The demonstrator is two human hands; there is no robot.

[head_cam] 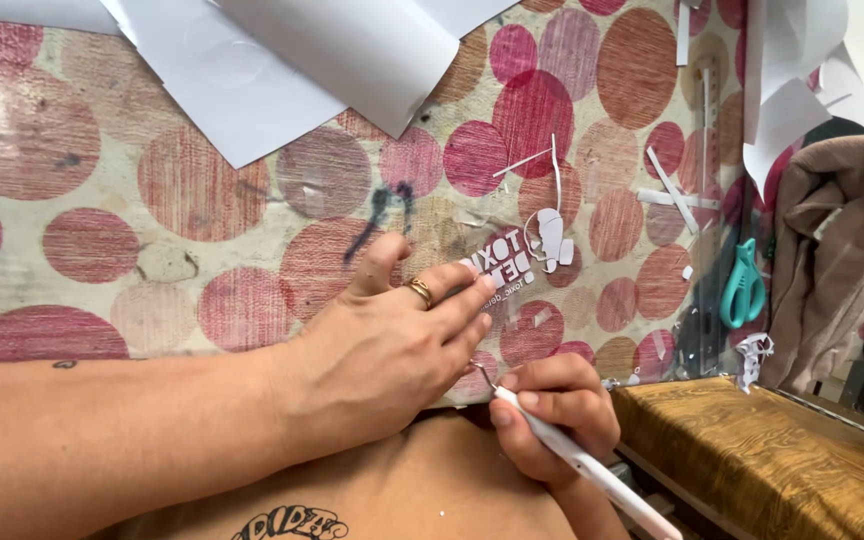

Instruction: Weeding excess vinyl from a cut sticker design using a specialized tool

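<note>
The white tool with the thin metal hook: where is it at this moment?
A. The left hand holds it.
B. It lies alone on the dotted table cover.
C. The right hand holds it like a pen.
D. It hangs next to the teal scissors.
C: the right hand grips the white hook tool like a pen, while the left hand presses flat on the sticker sheet.

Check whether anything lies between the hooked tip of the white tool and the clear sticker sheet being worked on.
Partly: the left hand lies flat over the sticker sheet, its fingers just ahead of the white tool in the right hand. Nothing else visible intervenes.
</note>
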